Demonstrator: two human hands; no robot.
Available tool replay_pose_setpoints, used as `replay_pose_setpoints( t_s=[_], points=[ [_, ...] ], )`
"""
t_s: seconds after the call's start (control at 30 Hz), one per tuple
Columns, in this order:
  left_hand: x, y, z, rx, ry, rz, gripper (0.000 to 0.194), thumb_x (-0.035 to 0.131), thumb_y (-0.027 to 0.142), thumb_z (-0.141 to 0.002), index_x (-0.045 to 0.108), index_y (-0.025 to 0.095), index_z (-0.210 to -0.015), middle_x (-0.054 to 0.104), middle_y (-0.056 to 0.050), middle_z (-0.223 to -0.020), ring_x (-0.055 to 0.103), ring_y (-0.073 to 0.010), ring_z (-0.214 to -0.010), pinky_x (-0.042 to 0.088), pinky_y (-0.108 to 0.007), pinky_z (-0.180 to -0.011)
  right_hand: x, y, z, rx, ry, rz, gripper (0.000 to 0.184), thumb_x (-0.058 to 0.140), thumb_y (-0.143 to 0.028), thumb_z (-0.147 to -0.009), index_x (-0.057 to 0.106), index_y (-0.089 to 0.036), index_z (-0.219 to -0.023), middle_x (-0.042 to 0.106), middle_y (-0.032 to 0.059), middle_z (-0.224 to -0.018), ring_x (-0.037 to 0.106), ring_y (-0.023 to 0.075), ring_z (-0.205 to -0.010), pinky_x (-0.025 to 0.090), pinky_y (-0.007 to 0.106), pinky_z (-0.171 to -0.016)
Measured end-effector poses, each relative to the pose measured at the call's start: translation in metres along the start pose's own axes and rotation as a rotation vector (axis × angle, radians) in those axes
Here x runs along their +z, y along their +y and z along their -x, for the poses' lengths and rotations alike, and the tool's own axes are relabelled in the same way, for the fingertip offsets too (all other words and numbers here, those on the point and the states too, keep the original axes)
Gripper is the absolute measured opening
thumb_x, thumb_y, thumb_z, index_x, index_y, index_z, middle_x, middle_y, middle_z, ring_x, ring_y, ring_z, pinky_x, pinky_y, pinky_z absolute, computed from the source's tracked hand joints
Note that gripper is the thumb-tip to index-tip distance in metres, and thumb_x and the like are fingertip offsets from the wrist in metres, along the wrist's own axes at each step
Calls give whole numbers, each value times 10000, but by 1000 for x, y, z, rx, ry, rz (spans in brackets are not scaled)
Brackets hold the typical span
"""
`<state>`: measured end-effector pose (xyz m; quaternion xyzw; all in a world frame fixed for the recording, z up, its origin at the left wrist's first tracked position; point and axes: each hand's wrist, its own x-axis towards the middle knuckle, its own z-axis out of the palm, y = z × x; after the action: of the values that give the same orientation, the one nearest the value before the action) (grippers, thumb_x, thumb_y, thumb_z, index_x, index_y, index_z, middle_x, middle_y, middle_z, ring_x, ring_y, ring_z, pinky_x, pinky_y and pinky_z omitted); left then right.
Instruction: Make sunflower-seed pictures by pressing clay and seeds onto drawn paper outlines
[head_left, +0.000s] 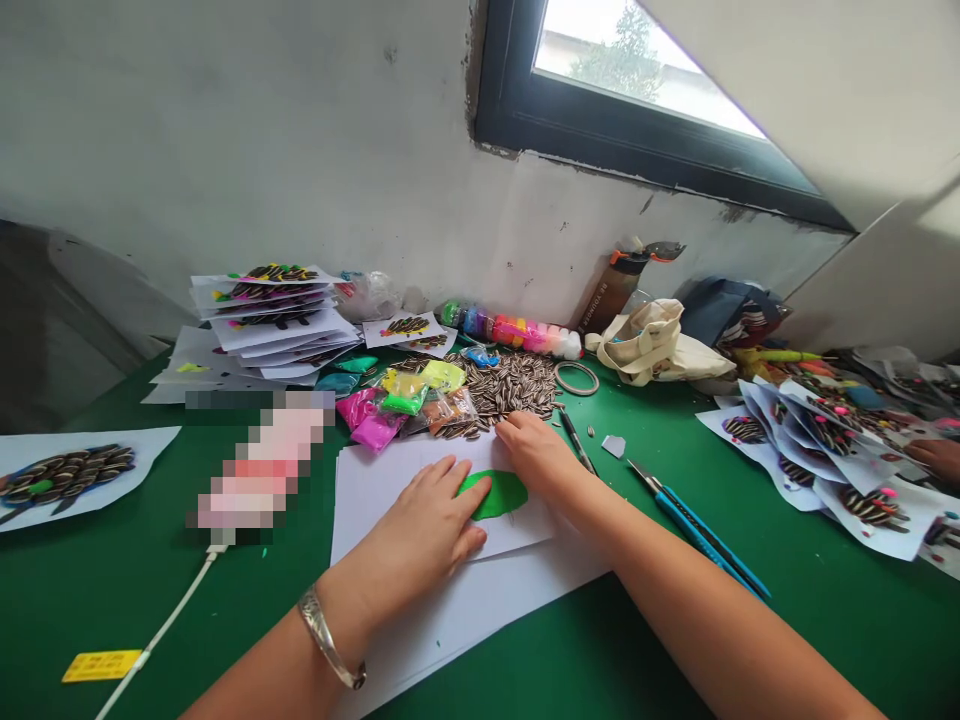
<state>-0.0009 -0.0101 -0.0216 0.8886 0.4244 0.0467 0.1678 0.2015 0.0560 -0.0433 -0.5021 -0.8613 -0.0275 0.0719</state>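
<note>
My left hand [425, 525] lies flat on a sheet of white paper [375, 480], fingers stretched, its fingertips pressing the left end of a green clay patch [504, 495] stuck on the sheet. My right hand [534, 452] rests just behind the patch with its fingers curled down at the edge of a pile of striped sunflower seeds [510, 385]; what its fingertips hold, if anything, is hidden. A silver bangle [328, 637] circles my left wrist. More white sheets [480, 600] lie underneath on the green table [112, 580].
Small bags of coloured clay [394, 400] lie by the seeds. A stack of finished seed pictures [270, 320] stands back left, more [832, 450] at right by another person's hand [937, 457]. A blue craft knife [697, 530], tape ring [577, 378], bottle [619, 285] and cloth bag [652, 345] lie nearby.
</note>
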Motion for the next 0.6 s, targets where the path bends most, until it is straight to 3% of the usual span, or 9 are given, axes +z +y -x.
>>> replay_pose_setpoints(
  t_s=[0.13,0.2,0.33,0.6],
  points=[
    [3,-2,0,-9,3,34,533,551,321,-902,451,206,-1412,439,-167,-1462,344,-376,-1370,333,-560,-1092,-10,5,28,122,98,-76,212,363,-122,-961,569,-167,-940,608,83,-944,559,175,-843,431,264,-754],
    [7,-4,1,-11,20,44,505,553,319,-900,483,214,-1389,437,-166,-1465,342,-382,-1371,328,-572,-1092,-16,3,48,189,177,-363,175,389,-181,-967,544,-194,-888,609,39,-867,558,149,-765,436,238,-683],
    [11,-7,1,-12,52,47,477,559,316,-896,509,239,-1364,436,-150,-1471,348,-375,-1371,338,-573,-1088,-18,-4,77,193,68,-678,161,419,-246,-959,549,-218,-870,587,-27,-715,527,118,-632,415,214,-584],
    [14,-12,0,-9,29,16,493,544,340,-907,482,247,-1387,431,-143,-1480,340,-362,-1380,341,-571,-1090,-21,-2,84,123,-53,-598,162,488,-94,-842,600,-201,-793,609,-28,-721,534,119,-664,397,215,-605]
  ],
)
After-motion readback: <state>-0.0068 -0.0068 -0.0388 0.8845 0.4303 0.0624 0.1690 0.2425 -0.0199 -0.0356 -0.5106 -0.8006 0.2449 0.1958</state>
